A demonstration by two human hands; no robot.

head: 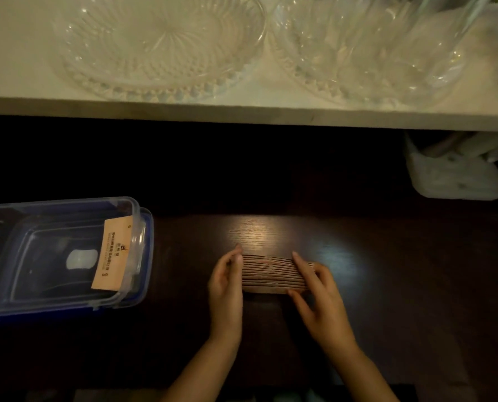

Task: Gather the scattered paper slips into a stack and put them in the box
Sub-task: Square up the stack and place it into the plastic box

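Note:
A bundle of brown paper slips [271, 274] stands on edge on the dark wooden table [387, 285], its edges showing as thin lines. My left hand [226, 288] presses flat against the bundle's left end. My right hand [317, 294] lies over its right end, fingers spread across the top and front. The clear plastic box [18, 227] with a blue lid under it sits at the left, open. One brown slip [112, 253] with printed text leans inside against the box's right wall.
A white shelf [242, 111] runs across above the table and carries two cut-glass dishes [160, 44] [366, 50]. A white plastic holder [453, 175] stands at the right under the shelf.

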